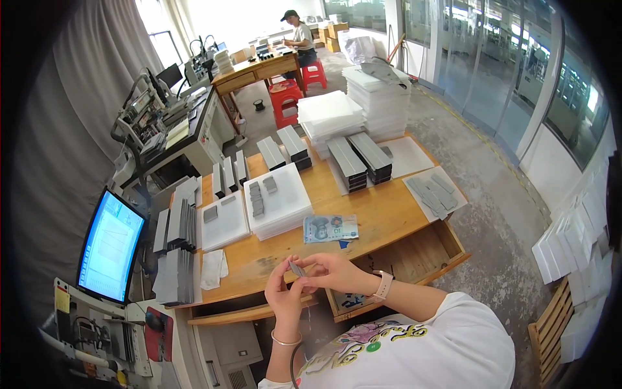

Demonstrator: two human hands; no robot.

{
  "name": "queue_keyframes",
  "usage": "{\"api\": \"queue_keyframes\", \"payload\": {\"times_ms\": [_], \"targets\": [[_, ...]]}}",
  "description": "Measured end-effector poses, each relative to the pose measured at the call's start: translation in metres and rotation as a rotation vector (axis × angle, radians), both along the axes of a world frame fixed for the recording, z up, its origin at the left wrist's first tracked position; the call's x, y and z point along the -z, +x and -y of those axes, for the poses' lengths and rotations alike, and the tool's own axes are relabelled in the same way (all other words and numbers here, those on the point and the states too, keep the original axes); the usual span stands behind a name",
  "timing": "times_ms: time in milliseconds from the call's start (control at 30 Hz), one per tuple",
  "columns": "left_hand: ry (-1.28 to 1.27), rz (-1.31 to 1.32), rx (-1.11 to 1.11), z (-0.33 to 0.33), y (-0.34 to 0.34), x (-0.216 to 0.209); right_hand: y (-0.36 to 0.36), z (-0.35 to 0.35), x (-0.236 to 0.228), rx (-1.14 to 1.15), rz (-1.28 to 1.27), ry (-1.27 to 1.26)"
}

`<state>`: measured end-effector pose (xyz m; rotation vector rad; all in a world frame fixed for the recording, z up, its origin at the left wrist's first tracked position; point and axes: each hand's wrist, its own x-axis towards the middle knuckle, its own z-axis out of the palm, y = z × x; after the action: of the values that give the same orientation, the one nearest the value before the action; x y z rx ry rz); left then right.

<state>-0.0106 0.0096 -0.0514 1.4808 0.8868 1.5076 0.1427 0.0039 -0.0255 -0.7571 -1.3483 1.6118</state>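
Close to my body, at the table's front edge, both hands hold a small, thin grey piece (297, 268); what it is exactly, I cannot tell. The fingertips of my left hand (284, 295) pinch it from the left. From the other side my right hand (334, 272), with a watch on its wrist, grips it too. Just beyond the hands a bluish banknote (330, 229) lies flat on the wooden table (369, 214). Left of that, a stack of white sheets (278, 211) bears several small grey pieces (257, 198). A lower white stack (223, 223) beside it holds a few more.
Stacked grey bars (178, 223) line the table's left side, near a white cloth (214, 268). More long bars (356, 162) and tall white stacks (376, 100) stand behind. An open drawer (408, 259) juts out at right. A monitor (111, 246) glows at left. Someone (299, 39) sits far back.
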Motion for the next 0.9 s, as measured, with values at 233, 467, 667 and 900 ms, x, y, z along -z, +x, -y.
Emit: {"api": "queue_keyframes", "payload": {"times_ms": [233,467,667,900], "targets": [[0.108,-0.099,-0.004,-0.001,-0.002,-0.004,0.001,-0.004,0.007,-0.017,-0.035,-0.081],[0.103,-0.139,-0.014,0.001,-0.003,0.0,0.001,-0.001,0.007,-0.01,-0.019,-0.093],[0.107,-0.169,-0.037,0.004,0.004,-0.013,0.005,-0.003,0.014,0.21,0.358,0.295],[-0.26,-0.031,-0.183,0.009,0.015,-0.004,-0.004,0.002,0.008,0.459,0.656,0.758]]}}
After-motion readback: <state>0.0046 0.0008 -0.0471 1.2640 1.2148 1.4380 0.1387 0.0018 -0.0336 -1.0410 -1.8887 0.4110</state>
